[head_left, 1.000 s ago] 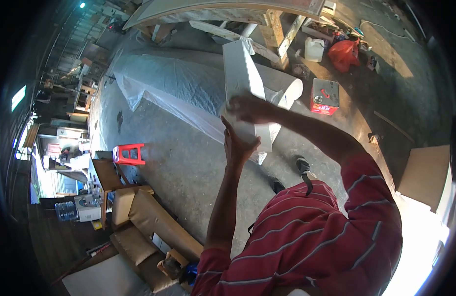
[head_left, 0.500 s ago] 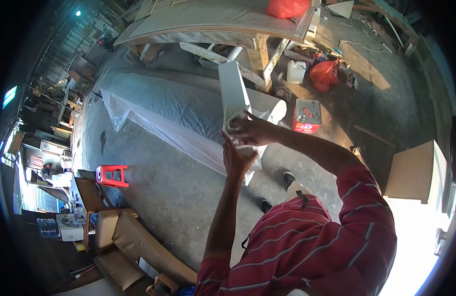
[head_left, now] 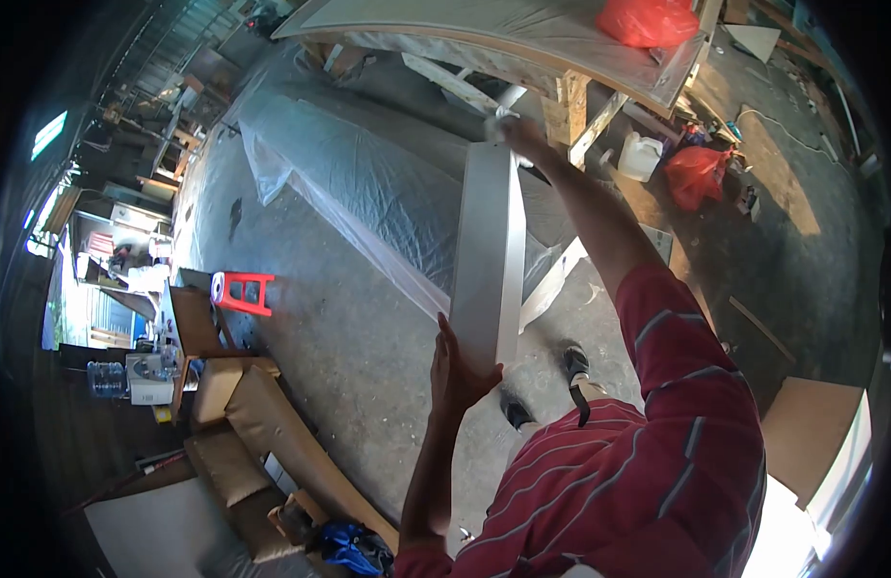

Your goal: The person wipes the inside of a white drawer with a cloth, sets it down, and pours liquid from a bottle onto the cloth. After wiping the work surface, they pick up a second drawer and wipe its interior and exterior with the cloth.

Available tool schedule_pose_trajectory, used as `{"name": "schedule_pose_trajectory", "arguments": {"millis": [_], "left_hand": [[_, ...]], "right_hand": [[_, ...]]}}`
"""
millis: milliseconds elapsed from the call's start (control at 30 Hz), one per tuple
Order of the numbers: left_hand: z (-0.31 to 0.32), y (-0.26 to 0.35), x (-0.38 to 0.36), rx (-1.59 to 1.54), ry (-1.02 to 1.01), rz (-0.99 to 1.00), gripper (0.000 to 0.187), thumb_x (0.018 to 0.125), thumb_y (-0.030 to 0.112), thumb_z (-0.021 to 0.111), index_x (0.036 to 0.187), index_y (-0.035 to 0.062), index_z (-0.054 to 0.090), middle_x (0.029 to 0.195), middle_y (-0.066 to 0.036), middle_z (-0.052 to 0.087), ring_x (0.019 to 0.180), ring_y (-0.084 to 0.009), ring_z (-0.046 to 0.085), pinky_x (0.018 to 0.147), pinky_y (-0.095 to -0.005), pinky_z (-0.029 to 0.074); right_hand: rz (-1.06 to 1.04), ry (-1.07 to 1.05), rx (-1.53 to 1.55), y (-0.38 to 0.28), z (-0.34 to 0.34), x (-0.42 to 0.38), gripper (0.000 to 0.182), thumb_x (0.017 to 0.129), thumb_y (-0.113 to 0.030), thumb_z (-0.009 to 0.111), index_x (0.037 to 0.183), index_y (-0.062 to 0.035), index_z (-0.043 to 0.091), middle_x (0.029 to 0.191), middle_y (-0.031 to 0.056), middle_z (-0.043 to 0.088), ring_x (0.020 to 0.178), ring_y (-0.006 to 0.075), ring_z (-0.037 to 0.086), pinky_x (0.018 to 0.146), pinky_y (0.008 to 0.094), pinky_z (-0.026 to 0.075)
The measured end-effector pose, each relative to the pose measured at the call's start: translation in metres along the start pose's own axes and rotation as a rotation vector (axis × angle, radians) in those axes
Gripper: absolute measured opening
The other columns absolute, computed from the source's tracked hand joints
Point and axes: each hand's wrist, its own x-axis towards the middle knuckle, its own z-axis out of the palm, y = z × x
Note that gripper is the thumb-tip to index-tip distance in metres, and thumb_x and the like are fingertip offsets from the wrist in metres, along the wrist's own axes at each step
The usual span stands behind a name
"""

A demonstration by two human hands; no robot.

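Note:
A long pale grey board (head_left: 481,250) with a raised white side slants away in front of me. My left hand (head_left: 457,378) grips its near end, the thumb on the right side and a finger along the left edge. At the far end is my right hand (head_left: 524,138), smeared by motion. Its fingers are closed on a whitish cloth (head_left: 501,123), which is blurred and partly hidden by the hand.
A plastic-covered long stack (head_left: 359,193) lies behind the board. Beyond it stands a wooden worktable (head_left: 484,39) bearing a red bag (head_left: 648,21). A red stool (head_left: 245,292) and brown sofa (head_left: 281,448) are at left, a white jug (head_left: 640,156) and cardboard box (head_left: 807,433) at right.
My right hand has moved with the cloth from the near end of the board to its far end. The left hand stays at the near end, and the view has shifted.

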Motion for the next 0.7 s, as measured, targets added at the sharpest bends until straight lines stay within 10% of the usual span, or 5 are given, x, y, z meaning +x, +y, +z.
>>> {"name": "schedule_pose_trajectory", "arguments": {"millis": [167, 233, 500, 633, 700], "left_hand": [[0.001, -0.002, 0.002, -0.001, -0.009, -0.059, 0.123, 0.054, 0.023, 0.078, 0.138, -0.0042, -0.007, 0.118, -0.029, 0.042, 0.105, -0.0444, 0.047, 0.088, -0.0473, 0.043], [0.003, -0.002, -0.002, -0.010, -0.012, -0.073, 0.123, 0.054, 0.022, 0.078, 0.138, -0.0041, -0.007, 0.119, -0.029, 0.042, 0.106, -0.0445, 0.047, 0.088, -0.0472, 0.043], [0.003, 0.006, -0.002, -0.050, 0.020, -0.115, 0.125, 0.056, 0.024, 0.079, 0.138, -0.0020, -0.012, 0.121, -0.028, 0.042, 0.108, -0.0423, 0.048, 0.090, -0.0463, 0.041], [0.001, 0.004, -0.004, -0.046, -0.007, -0.055, 0.113, 0.056, 0.025, 0.079, 0.141, 0.0017, 0.009, 0.121, -0.031, 0.037, 0.108, -0.0461, 0.045, 0.087, -0.0475, 0.043], [0.005, 0.001, -0.004, -0.023, 0.037, -0.006, 0.108, 0.055, 0.025, 0.079, 0.140, 0.0026, 0.015, 0.120, -0.031, 0.036, 0.108, -0.0465, 0.044, 0.087, -0.0478, 0.044]], "right_hand": [[0.086, 0.407, 0.061, -0.061, -0.028, -0.018, 0.023, 0.084, -0.024, 0.055, 0.093, -0.0029, 0.061, 0.082, 0.0213, 0.062, 0.077, 0.0373, 0.060, 0.072, 0.0456, 0.048], [-0.563, 0.157, 0.046, -0.074, -0.021, -0.050, 0.025, 0.081, -0.023, 0.059, 0.097, -0.0037, 0.061, 0.088, 0.0186, 0.063, 0.089, 0.0347, 0.058, 0.079, 0.0443, 0.045], [-0.710, -0.545, 0.046, -0.145, 0.000, -0.237, 0.056, 0.083, -0.035, 0.054, 0.128, -0.0039, 0.043, 0.138, 0.0154, 0.037, 0.133, 0.0303, 0.027, 0.111, 0.0457, 0.012], [-0.980, -0.634, -0.157, -0.166, 0.005, -0.256, 0.034, 0.080, -0.016, 0.059, 0.112, -0.0080, 0.056, 0.119, 0.0143, 0.049, 0.116, 0.0291, 0.044, 0.102, 0.0405, 0.030], [-0.619, -0.242, 0.565, -0.145, 0.016, -0.236, 0.022, 0.075, -0.006, 0.060, 0.096, -0.0082, 0.055, 0.099, 0.0114, 0.054, 0.101, 0.0298, 0.051, 0.091, 0.0417, 0.039]]}}
